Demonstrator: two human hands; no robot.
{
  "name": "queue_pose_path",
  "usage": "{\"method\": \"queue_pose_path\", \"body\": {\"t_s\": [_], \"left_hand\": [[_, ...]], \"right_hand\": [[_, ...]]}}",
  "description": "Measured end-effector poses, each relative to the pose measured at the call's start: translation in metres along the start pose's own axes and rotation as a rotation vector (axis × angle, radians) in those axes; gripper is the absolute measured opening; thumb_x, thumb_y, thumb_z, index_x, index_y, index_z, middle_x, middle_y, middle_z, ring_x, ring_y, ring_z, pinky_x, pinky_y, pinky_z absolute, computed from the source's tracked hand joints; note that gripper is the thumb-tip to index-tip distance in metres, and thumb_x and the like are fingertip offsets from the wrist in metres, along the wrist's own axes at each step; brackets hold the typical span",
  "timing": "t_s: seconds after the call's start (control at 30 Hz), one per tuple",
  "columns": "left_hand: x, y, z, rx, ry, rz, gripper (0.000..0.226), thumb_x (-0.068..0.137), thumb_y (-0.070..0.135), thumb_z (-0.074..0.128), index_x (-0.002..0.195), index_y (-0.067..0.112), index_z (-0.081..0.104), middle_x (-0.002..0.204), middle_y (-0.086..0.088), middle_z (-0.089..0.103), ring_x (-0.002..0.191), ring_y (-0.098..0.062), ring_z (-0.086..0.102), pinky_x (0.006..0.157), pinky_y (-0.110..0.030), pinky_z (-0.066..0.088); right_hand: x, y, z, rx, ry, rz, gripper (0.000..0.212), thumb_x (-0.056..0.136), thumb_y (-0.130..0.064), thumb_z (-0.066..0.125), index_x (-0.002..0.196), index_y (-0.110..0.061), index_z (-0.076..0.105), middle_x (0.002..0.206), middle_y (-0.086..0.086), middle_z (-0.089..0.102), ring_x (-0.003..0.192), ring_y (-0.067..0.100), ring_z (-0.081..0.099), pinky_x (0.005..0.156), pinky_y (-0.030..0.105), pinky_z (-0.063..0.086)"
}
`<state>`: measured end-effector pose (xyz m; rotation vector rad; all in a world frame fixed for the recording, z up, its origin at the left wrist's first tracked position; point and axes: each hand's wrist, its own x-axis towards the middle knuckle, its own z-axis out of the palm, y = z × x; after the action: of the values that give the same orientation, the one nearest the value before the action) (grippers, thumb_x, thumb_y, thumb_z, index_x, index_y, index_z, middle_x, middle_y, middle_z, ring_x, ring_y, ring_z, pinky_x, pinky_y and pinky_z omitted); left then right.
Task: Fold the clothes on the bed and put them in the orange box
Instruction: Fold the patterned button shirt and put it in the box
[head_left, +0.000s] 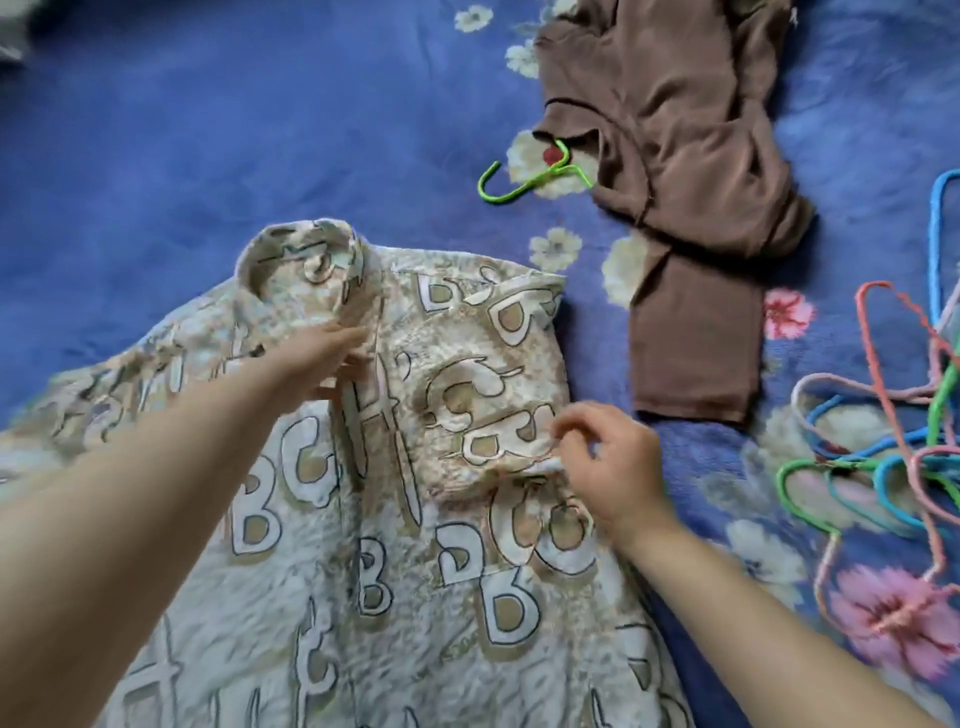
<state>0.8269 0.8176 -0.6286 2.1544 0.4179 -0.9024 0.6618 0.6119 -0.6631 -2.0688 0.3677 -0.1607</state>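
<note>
On the bed (260, 145), left hand (322, 364) lies flat on the printed shirt (467, 374); right hand (608, 467) pinches its folded sleeve

A cream collared shirt (332, 467) printed with beige, white-outlined letters lay on the blue floral bedspread (208, 145). Right of the shirt were a plain brown garment (691, 171) and green, pink and blue hangers (893, 431).

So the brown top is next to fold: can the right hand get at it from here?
Probably yes: the brown top lies uncovered just beyond the right hand, though that hand pinches the shirt now.
</note>
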Motion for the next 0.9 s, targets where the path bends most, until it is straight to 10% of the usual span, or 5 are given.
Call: {"method": "queue_pose_path", "body": {"t_s": [0.17, 0.3, 0.6, 0.77, 0.9], "left_hand": [[-0.001, -0.010, 0.026, 0.123, 0.053, 0.123, 0.050, 0.088, 0.046, 0.055, 0.117, 0.006, 0.058, 0.112, -0.012, 0.055, 0.107, -0.027, 0.054, 0.090, -0.033, 0.041], [0.005, -0.001, 0.050, -0.003, 0.155, 0.152, 0.027, 0.091, 0.036, 0.056, 0.082, 0.011, 0.059, 0.075, -0.004, 0.055, 0.072, -0.021, 0.051, 0.057, -0.025, 0.039], [0.008, -0.023, 0.051, 0.105, 0.375, 0.198, 0.025, 0.101, 0.025, 0.033, 0.107, 0.003, 0.042, 0.077, -0.002, 0.047, 0.060, -0.013, 0.041, 0.048, -0.026, 0.027], [0.003, -0.034, 0.061, -0.013, 0.239, 0.038, 0.065, 0.092, 0.046, 0.048, 0.138, 0.003, 0.032, 0.137, -0.016, 0.044, 0.122, -0.033, 0.045, 0.092, -0.038, 0.040], [-0.018, -0.053, 0.077, 0.149, 0.238, 0.045, 0.065, 0.084, 0.055, 0.055, 0.122, 0.003, 0.047, 0.120, -0.012, 0.052, 0.111, -0.031, 0.049, 0.090, -0.038, 0.042]], "right_hand": [[0.035, 0.008, 0.003, -0.187, 0.015, -0.066, 0.032, 0.083, -0.002, 0.044, 0.105, 0.008, 0.065, 0.109, 0.022, 0.065, 0.103, 0.021, 0.059, 0.087, 0.009, 0.031], [0.073, -0.002, 0.021, -0.268, -0.285, -0.024, 0.045, 0.100, -0.009, 0.032, 0.144, -0.002, 0.025, 0.155, 0.011, 0.015, 0.144, 0.019, 0.010, 0.108, 0.013, 0.002], [0.105, 0.004, 0.054, -0.981, -0.406, -0.077, 0.063, 0.098, -0.047, 0.022, 0.150, -0.020, -0.002, 0.155, 0.003, -0.019, 0.142, 0.022, -0.020, 0.114, 0.042, -0.011], [0.104, 0.002, 0.050, -0.938, -0.459, -0.021, 0.064, 0.098, -0.048, 0.022, 0.149, -0.022, -0.006, 0.154, 0.002, -0.023, 0.141, 0.022, -0.024, 0.113, 0.044, -0.013], [0.057, -0.009, 0.039, -0.902, -0.391, -0.070, 0.071, 0.090, -0.055, 0.012, 0.143, -0.019, -0.019, 0.148, 0.002, -0.034, 0.136, 0.018, -0.033, 0.107, 0.038, -0.025]]}}
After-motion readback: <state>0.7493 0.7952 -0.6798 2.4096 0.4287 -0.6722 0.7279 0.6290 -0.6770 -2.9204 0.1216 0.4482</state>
